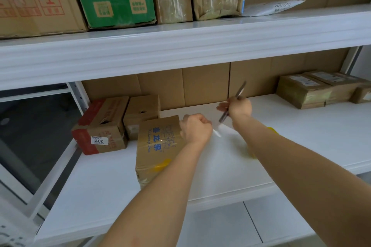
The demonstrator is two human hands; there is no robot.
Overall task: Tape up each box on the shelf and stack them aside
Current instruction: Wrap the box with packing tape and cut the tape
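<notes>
Cardboard box (pixel 158 146) with blue printed characters, glossy clear tape over its top and a yellow patch near its front edge, standing on the white lower shelf (pixel 104 182) just right of two smaller cartons (pixel 112 124). Left hand (pixel 195 128), curled into a fist, rests against the box's right upper edge beside a stretched strip of clear tape (pixel 226 132); right hand (pixel 239 107) grips a slim metal blade-like tool (pixel 233 102), blurred

Both bare forearms reach forward over the shelf (pixel 301 126). The left hand (pixel 195 129) is a closed fist gripping clear tape (pixel 217 133). The right hand (pixel 240 107), farther toward the back edge, grips scissors (pixel 234 102), wrist bent.
</notes>
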